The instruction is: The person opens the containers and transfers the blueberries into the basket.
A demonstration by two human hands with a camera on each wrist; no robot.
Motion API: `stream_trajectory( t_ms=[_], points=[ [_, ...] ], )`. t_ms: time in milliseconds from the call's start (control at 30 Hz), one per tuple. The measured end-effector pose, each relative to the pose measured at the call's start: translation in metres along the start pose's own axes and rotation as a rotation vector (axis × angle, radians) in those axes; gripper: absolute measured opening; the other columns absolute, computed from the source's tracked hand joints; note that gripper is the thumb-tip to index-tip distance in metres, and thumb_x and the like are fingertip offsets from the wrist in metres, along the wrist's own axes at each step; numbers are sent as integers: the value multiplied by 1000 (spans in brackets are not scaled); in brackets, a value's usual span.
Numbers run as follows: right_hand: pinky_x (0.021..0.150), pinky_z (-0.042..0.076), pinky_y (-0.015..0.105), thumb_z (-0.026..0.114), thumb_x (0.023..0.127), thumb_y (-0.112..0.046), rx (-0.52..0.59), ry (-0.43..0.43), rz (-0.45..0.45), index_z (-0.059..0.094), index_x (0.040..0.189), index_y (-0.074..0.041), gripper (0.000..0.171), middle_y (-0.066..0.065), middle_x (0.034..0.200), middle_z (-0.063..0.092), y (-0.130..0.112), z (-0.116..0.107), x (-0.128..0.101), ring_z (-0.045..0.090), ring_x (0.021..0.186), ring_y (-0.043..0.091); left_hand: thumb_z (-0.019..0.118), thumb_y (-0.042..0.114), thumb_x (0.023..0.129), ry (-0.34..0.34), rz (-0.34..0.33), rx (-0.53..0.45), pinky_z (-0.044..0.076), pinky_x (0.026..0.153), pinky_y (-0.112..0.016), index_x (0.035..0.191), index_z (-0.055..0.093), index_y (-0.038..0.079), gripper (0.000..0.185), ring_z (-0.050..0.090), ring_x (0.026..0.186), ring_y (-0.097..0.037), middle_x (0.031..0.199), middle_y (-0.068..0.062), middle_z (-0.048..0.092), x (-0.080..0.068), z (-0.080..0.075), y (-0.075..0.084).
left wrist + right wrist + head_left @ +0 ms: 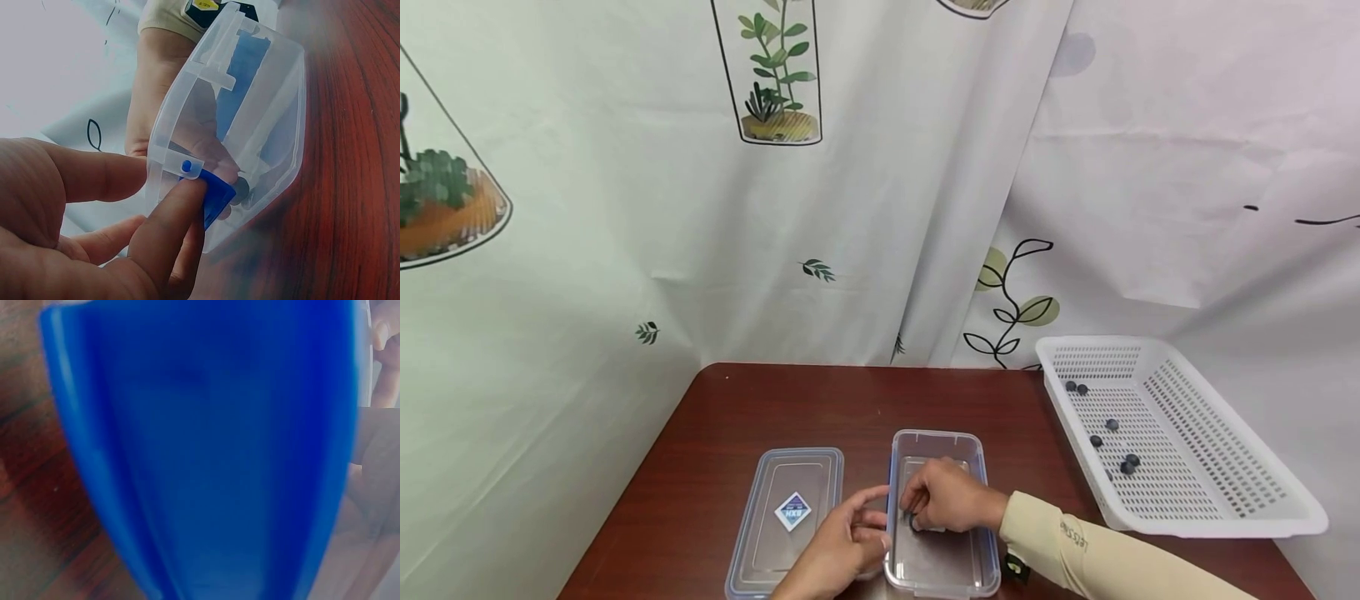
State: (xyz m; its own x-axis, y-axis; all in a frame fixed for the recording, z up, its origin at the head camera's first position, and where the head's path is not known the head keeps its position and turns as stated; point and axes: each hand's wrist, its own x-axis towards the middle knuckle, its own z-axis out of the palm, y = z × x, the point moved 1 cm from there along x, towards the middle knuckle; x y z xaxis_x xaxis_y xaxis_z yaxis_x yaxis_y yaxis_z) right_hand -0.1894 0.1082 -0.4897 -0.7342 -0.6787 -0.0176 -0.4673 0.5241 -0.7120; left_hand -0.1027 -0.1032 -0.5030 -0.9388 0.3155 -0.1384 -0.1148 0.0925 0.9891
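Observation:
A clear plastic box (pixel 936 567) with blue side latches stands without a lid on the table. My right hand (pixel 947 496) reaches down inside it, and its fingertips pinch a small dark round berry, which looks like a blueberry (pixel 240 188). The left wrist view shows that berry low in the box through the clear wall. At the box's left side my left hand (pixel 842 537) holds the wall and a blue latch flap (pixel 215 195) with its fingertips. In the right wrist view a blue latch (pixel 219 456) fills most of the picture and hides the right fingers.
Left of the box lies its clear lid (pixel 752 542), blue-edged with a diamond label (pixel 792 512). To the right, a white perforated basket (pixel 1210 467) contains several blueberries (pixel 1112 424). A patterned cloth (pixel 865 208) hangs behind the brown table (pixel 850 400).

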Motion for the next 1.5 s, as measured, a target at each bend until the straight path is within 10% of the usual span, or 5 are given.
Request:
stream_trajectory(
  t_ms=[500, 1067, 1500],
  points=[
    [76, 61, 21, 86, 83, -5, 202, 45, -47, 82, 100, -3, 17, 3, 93, 82, -2, -34, -12, 74, 84, 2, 69, -3, 85, 8, -37, -34, 57, 73, -28, 154, 48, 2, 72, 61, 96, -21, 118, -18, 60, 3, 5, 3],
    [85, 61, 24, 84, 90, -15, 297, 361, 139, 77, 118, -1, 32, 17, 115, 79, 15, -146, -85, 76, 96, 9, 71, -3, 85, 34, -45, -37, 58, 75, -28, 154, 50, 4, 72, 62, 98, -22, 121, -20, 61, 4, 4, 4],
    [85, 53, 10, 79, 97, -21, 156, 580, 295, 72, 128, 1, 39, -20, 112, 78, 63, -206, -168, 72, 101, -5, 72, -3, 84, 34, -56, -70, 58, 73, -28, 154, 49, 2, 74, 61, 96, -22, 120, -19, 60, 2, 1, 2]
  ],
)
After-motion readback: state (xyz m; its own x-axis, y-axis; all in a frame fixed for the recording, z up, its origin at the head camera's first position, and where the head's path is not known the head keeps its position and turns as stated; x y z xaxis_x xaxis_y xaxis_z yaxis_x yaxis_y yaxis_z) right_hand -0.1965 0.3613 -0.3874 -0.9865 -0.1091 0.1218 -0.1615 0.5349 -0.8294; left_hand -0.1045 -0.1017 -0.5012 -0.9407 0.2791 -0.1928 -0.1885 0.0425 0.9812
